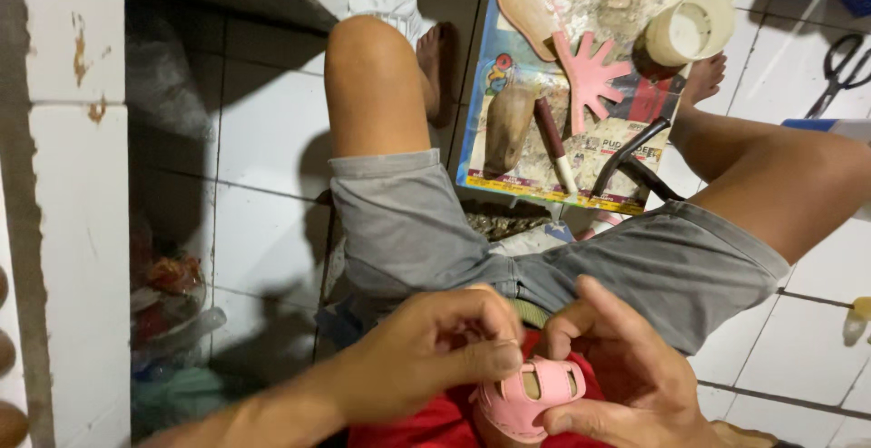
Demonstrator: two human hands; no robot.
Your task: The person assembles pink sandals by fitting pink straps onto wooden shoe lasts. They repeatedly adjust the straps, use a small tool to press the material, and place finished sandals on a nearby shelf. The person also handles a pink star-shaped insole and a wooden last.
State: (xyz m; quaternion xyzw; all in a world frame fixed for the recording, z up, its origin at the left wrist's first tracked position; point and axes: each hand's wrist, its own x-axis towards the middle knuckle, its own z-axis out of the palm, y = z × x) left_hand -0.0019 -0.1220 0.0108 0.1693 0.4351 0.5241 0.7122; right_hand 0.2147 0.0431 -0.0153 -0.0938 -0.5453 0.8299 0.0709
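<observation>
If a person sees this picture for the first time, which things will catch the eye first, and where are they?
At the bottom centre, the left hand and the right hand together hold a small pink sandal over the lap. Further up, on the tiled floor between the bare knees, lies a printed board bearing a pink hand-shaped cutout, a tan sole piece and a white cup. Black scissors lie at the far right.

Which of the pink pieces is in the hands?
The small pink strap piece with slots, pinched by both hands; the pink sole and splayed piece lie on the board.
</observation>
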